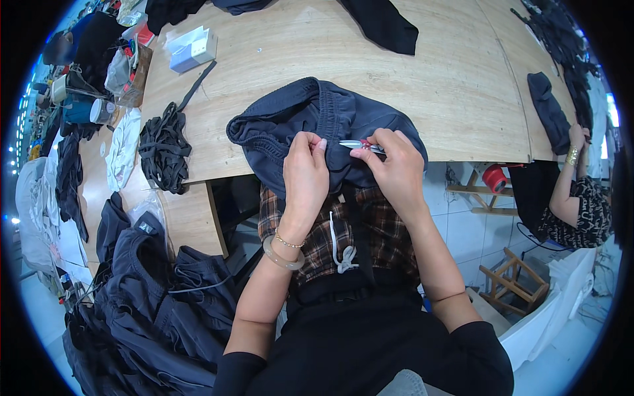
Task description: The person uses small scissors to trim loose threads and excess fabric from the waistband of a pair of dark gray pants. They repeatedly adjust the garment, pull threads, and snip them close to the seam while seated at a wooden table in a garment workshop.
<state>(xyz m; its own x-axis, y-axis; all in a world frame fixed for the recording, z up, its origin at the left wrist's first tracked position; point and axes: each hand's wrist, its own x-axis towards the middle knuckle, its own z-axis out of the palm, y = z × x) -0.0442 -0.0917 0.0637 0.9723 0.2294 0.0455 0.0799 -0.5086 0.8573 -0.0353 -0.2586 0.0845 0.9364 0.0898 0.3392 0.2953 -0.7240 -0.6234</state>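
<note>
A dark navy garment (380,113) with a gathered elastic waistband lies over the table's front edge, and part of it hangs down onto my lap. The fingers of my left hand (306,173) are closed in a pinch on its fabric, just below the waistband. My right hand (400,173) grips a small pair of thread snips (352,144) with silver blades and red on the handle. Their blades point left toward my left fingertips, close over the cloth. Any thread between the blades and the fingers is too small to make out.
A bundle of black straps (164,148) and a tissue box (192,50) are on the table (462,86). Dark garments (155,284) are heaped at my left. Black cloth (386,26) lies at the far edge. Another person's arm (569,178) is at the right, near a wooden stool (514,282).
</note>
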